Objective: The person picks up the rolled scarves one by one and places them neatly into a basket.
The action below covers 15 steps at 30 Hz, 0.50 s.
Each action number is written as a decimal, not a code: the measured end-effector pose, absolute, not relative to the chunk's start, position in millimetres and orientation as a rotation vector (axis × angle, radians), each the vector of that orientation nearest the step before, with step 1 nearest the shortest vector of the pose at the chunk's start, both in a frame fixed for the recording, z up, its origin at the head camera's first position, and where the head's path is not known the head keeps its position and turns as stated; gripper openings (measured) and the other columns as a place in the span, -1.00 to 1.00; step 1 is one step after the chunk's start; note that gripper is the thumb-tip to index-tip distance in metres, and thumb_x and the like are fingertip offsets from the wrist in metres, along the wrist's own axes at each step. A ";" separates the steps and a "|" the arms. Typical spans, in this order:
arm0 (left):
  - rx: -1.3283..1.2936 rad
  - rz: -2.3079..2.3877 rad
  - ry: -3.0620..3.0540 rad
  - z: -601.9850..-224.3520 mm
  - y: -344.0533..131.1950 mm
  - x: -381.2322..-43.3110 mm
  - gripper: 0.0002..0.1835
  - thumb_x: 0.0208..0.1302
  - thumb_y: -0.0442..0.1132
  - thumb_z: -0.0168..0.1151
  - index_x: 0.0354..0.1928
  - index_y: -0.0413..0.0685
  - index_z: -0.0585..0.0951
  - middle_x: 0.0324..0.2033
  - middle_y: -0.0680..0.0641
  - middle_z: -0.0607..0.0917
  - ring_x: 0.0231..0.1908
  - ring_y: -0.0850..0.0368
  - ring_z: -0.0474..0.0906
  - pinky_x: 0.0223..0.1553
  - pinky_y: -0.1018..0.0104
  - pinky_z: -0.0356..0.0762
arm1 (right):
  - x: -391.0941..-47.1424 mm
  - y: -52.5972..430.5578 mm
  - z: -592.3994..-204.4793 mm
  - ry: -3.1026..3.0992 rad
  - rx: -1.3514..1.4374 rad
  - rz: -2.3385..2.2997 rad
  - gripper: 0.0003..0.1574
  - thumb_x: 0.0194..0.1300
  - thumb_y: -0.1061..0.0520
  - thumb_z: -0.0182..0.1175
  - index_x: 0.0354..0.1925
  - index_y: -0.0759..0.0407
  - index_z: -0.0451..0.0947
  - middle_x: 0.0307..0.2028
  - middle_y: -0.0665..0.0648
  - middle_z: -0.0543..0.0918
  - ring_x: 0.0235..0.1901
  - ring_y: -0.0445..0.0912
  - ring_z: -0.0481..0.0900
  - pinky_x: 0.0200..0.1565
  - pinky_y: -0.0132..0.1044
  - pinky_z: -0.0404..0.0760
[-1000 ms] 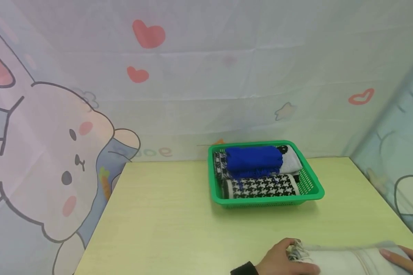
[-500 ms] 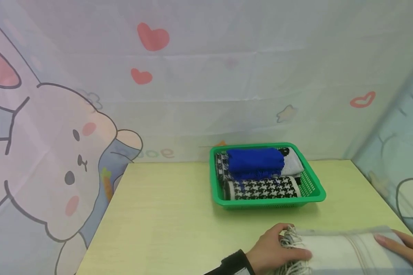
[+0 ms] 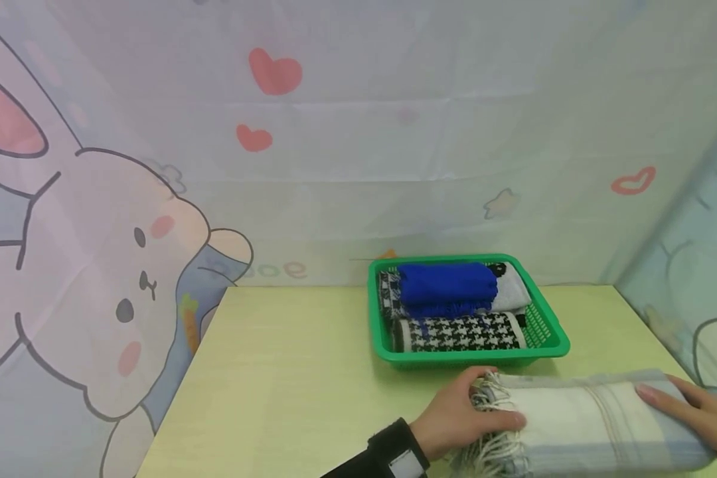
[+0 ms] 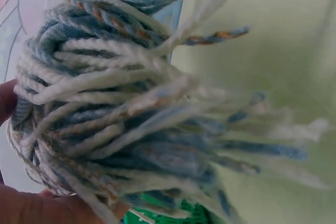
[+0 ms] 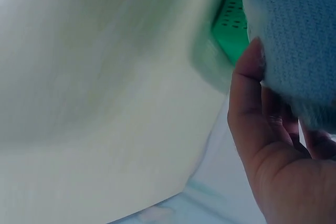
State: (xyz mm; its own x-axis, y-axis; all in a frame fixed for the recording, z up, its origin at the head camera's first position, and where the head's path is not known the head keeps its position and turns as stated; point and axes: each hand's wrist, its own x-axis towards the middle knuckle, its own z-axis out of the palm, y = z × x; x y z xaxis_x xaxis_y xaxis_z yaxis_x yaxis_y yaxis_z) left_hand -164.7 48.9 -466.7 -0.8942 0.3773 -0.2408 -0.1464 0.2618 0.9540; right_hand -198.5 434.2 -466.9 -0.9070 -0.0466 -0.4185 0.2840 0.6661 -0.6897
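A folded scarf [image 3: 573, 418], cream and pale blue with thin tan stripes, is held between both hands in front of the green basket. At its fringed left end, my left hand [image 3: 457, 418] grips it, thumb on the near side and fingers at the far edge. My right hand [image 3: 702, 415] grips the opposite, blue end, with the thumb lying on top. Twisted white, blue and tan fringe [image 4: 142, 108] fills the left wrist view. In the right wrist view, the thumb and fingers [image 5: 249, 87] close round the scarf's blue knit end [image 5: 299, 35].
A green plastic basket [image 3: 394, 358] stands at the back of the pale yellow table [image 3: 287, 378]. Inside lie a rolled blue scarf [image 3: 448, 285], a black-and-white houndstooth roll [image 3: 460, 333] and other patterned fabric. Behind the table hangs a curtain [image 3: 358, 133] with hearts and a rabbit.
Both hands have carried the folded scarf forward and slightly left, up from the bottom edge of the head view. More of the scarf and the left wrist now show. The basket's contents look unchanged.
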 end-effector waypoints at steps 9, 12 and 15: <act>0.249 1.738 2.171 -446.8 27.1 -177.6 -0.27 0.32 0.03 0.55 0.48 0.46 0.47 0.49 0.08 0.47 0.47 -0.05 0.41 0.35 -0.04 0.56 | -212.6 411.0 -444.5 2.439 0.066 -1.176 0.22 0.71 -0.38 -0.19 0.59 0.66 -0.29 0.32 0.67 0.33 -0.04 -0.13 0.56 -0.14 -0.29 0.65; 0.255 1.752 2.208 -441.7 21.4 -179.6 -0.22 0.29 0.03 0.57 0.52 0.39 0.45 0.50 0.06 0.46 0.48 -0.04 0.40 0.39 -0.06 0.53 | -215.4 403.9 -439.1 2.444 0.034 -1.229 0.16 0.72 -0.35 -0.18 0.60 0.62 -0.22 0.18 0.43 0.53 -0.10 -0.12 0.60 -0.15 -0.25 0.67; 0.264 1.768 2.222 -438.4 16.5 -181.4 -0.20 0.29 0.02 0.57 0.53 0.32 0.45 0.50 0.05 0.46 0.48 -0.03 0.39 0.40 -0.04 0.52 | -218.6 397.7 -434.8 2.443 0.002 -1.269 0.08 0.74 -0.33 -0.18 0.59 0.59 -0.12 0.10 0.20 0.59 -0.13 -0.09 0.64 -0.15 -0.19 0.70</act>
State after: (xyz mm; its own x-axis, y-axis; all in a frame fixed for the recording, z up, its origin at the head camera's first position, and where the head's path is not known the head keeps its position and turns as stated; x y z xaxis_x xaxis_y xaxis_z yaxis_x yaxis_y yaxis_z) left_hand -181.4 16.5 -438.4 -0.9415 0.3184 -0.1102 -0.0359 0.2305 0.9724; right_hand -218.6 397.7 -434.8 -0.9253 -0.1735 -0.3373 0.1762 0.5909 -0.7872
